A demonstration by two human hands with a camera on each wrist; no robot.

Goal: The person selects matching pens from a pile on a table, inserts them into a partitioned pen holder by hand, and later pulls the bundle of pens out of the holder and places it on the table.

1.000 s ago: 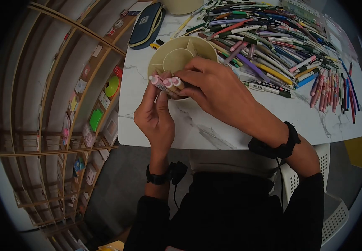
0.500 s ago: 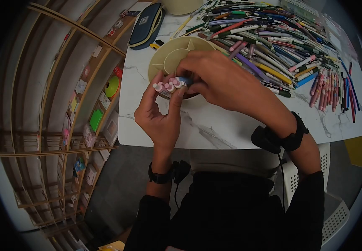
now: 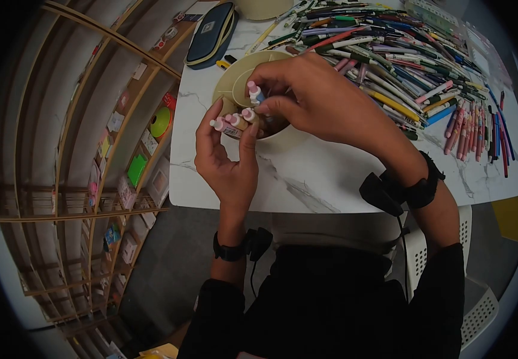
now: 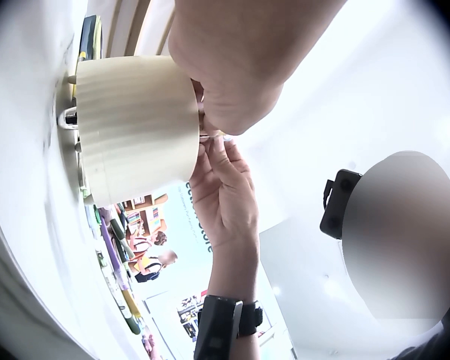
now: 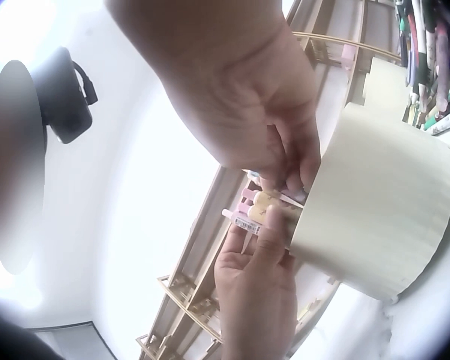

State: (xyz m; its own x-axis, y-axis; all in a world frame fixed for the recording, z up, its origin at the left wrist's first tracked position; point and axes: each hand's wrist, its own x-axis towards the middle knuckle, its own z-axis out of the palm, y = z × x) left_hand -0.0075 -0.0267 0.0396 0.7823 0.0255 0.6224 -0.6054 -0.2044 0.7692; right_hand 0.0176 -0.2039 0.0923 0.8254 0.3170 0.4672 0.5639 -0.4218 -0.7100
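Observation:
The left hand (image 3: pixel 229 170) pinches several pink-and-white-capped pens (image 3: pixel 234 122) between thumb and fingers, over the near rim of a cream round container (image 3: pixel 226 84) with inner dividers. Just right of them, the right hand (image 3: pixel 316 99) pinches a blue pen with a pink-and-white end (image 3: pixel 254 91) above the container. In the right wrist view the held pens (image 5: pixel 253 212) show pink and yellow parts beside the container wall (image 5: pixel 375 202). From the left wrist view, the container wall (image 4: pixel 139 127) hides most of the pens.
A large heap of pens (image 3: pixel 384 54) spreads over the table's back right, with a row of pink pens (image 3: pixel 465 128) near it. A navy pencil case (image 3: pixel 211 35) lies behind the container, near another cream container (image 3: pixel 262 7). Shelves (image 3: pixel 79 219) stand left; a white chair (image 3: pixel 477 317) is right.
The blue pen's end has separated from the pens in the left hand, moving up and away with the right hand. The left hand's pens have fanned slightly apart.

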